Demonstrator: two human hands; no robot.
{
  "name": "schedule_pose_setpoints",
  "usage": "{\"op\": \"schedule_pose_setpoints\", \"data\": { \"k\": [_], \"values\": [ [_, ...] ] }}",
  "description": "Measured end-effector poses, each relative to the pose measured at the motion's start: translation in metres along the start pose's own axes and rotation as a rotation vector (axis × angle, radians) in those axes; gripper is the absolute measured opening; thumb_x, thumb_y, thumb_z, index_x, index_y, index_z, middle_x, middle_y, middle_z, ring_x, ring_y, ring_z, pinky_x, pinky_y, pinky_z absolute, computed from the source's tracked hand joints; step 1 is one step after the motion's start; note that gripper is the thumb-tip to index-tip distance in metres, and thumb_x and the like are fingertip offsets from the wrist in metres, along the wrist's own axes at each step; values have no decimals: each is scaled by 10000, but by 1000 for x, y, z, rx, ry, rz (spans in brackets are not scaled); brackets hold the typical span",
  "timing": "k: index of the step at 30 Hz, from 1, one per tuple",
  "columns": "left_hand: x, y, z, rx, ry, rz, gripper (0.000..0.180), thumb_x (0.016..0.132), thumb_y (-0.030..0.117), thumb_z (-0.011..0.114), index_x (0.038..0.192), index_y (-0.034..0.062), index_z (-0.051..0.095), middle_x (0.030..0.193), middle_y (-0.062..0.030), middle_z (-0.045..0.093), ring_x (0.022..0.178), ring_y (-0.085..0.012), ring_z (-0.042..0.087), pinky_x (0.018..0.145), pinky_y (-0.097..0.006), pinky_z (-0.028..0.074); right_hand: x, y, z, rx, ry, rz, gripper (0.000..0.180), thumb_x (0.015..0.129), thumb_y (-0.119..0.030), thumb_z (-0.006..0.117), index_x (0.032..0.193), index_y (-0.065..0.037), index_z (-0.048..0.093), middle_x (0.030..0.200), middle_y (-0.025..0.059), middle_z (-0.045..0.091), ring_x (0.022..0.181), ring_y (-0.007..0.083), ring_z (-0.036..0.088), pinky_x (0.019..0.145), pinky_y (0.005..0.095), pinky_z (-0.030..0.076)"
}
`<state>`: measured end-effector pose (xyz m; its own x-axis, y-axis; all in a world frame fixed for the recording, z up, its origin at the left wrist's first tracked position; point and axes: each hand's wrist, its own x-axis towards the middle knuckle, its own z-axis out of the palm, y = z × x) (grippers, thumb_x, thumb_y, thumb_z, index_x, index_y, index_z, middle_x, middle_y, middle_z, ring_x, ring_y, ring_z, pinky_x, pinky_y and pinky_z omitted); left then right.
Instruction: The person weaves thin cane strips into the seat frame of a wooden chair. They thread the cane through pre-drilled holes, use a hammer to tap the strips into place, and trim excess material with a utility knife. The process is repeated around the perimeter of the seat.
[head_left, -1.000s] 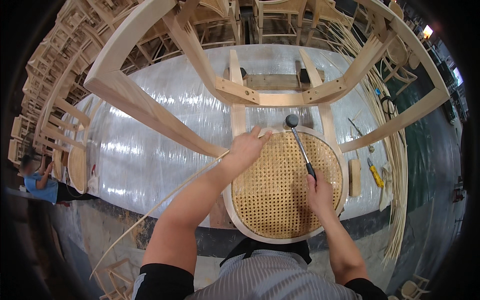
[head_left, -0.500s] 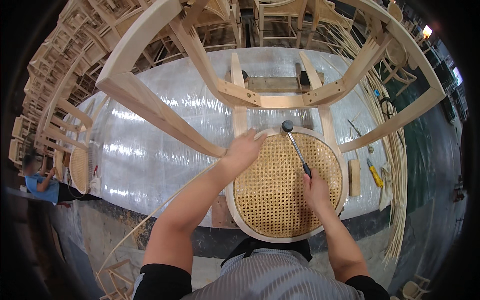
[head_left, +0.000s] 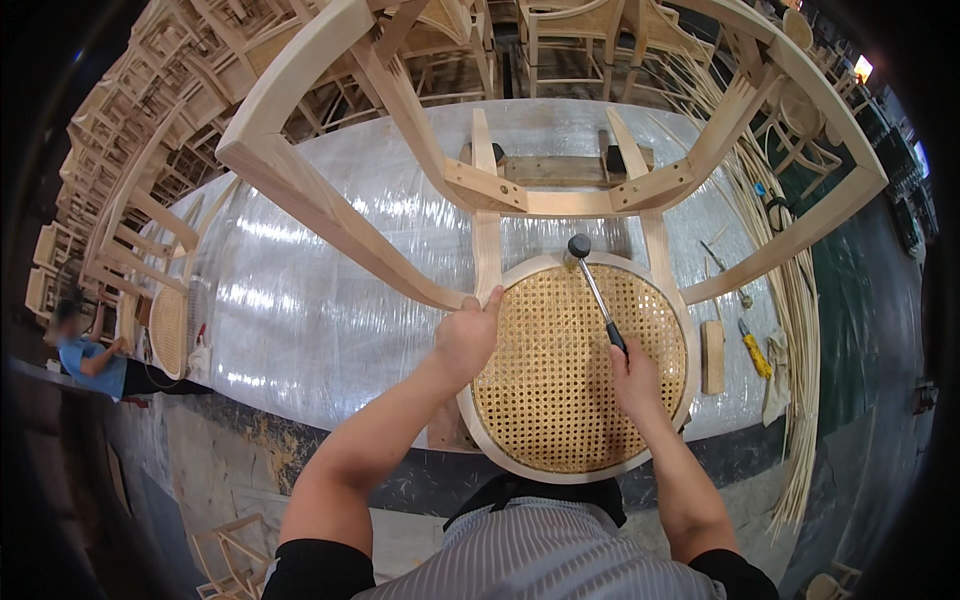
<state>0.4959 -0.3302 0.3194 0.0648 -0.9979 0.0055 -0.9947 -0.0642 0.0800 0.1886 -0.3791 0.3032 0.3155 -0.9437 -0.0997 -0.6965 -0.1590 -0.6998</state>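
A wooden chair frame (head_left: 484,255) lies tipped on the wrapped table, its round seat rim (head_left: 540,474) toward me. Woven cane webbing (head_left: 560,390) fills the rim. My right hand (head_left: 636,376) grips a mallet by its black handle; the metal shaft (head_left: 598,296) slants up to a black head (head_left: 579,246) over the rim's far edge. My left hand (head_left: 466,340) is closed at the rim's left side, beside the chair arm's end, index finger pointing up along the rim. What its curled fingers hold is hidden.
Long cane strips (head_left: 798,400) run down the table's right side. Near them lie a yellow-handled tool (head_left: 755,352), a wood block (head_left: 712,356) and a cloth (head_left: 777,398). At far left sits a person in blue (head_left: 90,362). Many chair frames (head_left: 565,45) stand beyond.
My left hand has slid left and nearer along the rim and curled up. The long thin strip trailing from it to the lower left no longer shows. My right hand and the mallet barely moved.
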Motion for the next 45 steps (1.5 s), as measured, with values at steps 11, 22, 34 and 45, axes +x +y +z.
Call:
{"op": "schedule_pose_setpoints", "data": {
  "k": [11,22,34,45],
  "values": [
    [5,12,-7,6,-99,-66,595,976,74,557,1569,104,514,971,-190,644,733,-352,733,630,-449,623,-10,-7,6,-53,85,-64,280,1113,-269,520,1230,-16,555,738,210,642,649,421,652,601,496,482],
    [2,11,6,18,-49,-38,669,926,67,590,1584,153,505,920,-167,637,681,-332,721,571,-450,592,-12,-12,9,-199,-34,48,286,1114,-276,514,1194,-4,552,780,222,660,680,430,674,605,503,496],
    [7,-6,5,75,139,25,608,921,90,616,1522,179,588,885,-121,631,619,-302,697,535,-432,577,4,-22,-6,-154,34,-76,270,1115,-249,492,1189,9,528,787,230,668,698,457,667,619,517,494],
    [7,-2,0,78,35,12,670,922,89,616,1580,159,511,915,-113,630,644,-284,701,547,-409,580,3,-21,-7,-143,32,-33,257,1102,-276,521,1104,-19,518,773,245,665,718,495,659,628,563,483]
  ]
}}
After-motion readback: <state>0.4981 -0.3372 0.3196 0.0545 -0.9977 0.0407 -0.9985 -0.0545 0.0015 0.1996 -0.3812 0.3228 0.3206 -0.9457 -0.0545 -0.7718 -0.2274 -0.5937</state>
